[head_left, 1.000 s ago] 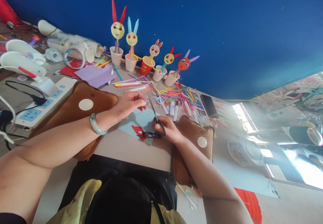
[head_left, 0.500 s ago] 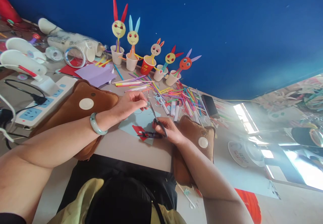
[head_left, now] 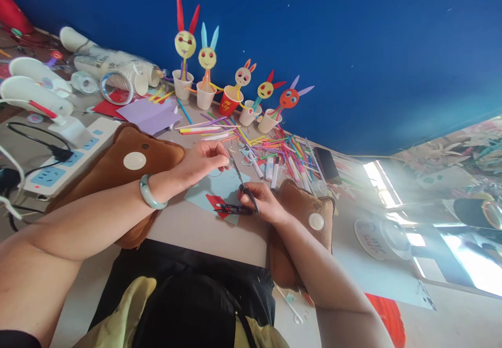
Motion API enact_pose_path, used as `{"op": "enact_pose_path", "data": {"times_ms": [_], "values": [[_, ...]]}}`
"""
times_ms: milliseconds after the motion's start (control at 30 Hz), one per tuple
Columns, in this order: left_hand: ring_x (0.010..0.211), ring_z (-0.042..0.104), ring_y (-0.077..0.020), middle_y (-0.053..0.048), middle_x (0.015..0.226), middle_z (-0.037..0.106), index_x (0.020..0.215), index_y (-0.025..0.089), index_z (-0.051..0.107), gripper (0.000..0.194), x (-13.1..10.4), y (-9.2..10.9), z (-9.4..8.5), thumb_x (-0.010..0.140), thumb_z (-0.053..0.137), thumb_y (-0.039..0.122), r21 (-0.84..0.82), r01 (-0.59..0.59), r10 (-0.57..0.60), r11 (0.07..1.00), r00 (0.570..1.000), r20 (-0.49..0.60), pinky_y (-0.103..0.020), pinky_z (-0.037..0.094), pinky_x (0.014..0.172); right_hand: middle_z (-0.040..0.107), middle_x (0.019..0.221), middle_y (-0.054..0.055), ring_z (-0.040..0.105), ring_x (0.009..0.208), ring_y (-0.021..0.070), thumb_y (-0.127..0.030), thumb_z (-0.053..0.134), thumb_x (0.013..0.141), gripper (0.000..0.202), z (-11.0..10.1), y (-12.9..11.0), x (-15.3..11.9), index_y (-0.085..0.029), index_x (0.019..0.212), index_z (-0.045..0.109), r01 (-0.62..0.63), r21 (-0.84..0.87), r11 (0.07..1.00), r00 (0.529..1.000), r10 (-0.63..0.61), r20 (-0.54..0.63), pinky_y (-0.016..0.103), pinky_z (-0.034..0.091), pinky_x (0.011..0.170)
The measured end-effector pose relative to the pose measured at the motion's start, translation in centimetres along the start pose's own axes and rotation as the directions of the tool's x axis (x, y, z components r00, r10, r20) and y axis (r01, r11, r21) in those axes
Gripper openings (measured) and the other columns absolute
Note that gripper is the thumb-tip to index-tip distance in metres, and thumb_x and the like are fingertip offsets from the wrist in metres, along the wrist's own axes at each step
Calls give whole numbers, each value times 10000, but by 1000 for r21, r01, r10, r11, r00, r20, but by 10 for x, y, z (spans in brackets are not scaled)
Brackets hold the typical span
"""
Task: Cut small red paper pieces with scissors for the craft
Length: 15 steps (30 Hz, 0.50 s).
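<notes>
My right hand (head_left: 261,201) is closed around the dark handles of a pair of scissors (head_left: 237,168). Their blades point up and away, with the tips close to my left fingertips. My left hand (head_left: 209,160) is pinched on something small and pale, too small to name. Under both hands lies a light blue paper sheet (head_left: 201,193). On that sheet rest a red paper scrap (head_left: 214,200) and black thread snips (head_left: 234,209), just left of my right hand.
Brown cushions (head_left: 157,152) lie beneath my left forearm and right wrist. Several rabbit-faced figures in cups (head_left: 206,97) line the blue wall. Coloured sticks (head_left: 274,144) and markers are strewn before them. A power strip (head_left: 66,159) sits left, a phone (head_left: 327,165) right.
Both hands keep nearly the same place and grip, the scissors still by the left fingertips. The whole view has shifted very slightly.
</notes>
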<state>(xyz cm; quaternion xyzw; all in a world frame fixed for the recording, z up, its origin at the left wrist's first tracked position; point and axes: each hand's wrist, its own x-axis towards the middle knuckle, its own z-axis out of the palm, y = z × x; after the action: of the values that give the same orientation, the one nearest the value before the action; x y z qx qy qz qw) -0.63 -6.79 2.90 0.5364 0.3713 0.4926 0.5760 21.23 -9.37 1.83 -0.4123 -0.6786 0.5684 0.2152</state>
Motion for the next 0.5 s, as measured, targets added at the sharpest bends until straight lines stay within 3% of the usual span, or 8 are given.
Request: {"op": "enact_pose_path", "data": {"times_ms": [500], "values": [[655,594,-127,-14,667,667,695,161,626,84,0,-2,1,729,663,229,-32,16,-16,999,1000,15,-274,472,662,367,560,-48,302,540,88,-730,630,718,587,1,-1,-2,-175,612,474,18,13,1000,1000,-19,15,256,206,510]]}}
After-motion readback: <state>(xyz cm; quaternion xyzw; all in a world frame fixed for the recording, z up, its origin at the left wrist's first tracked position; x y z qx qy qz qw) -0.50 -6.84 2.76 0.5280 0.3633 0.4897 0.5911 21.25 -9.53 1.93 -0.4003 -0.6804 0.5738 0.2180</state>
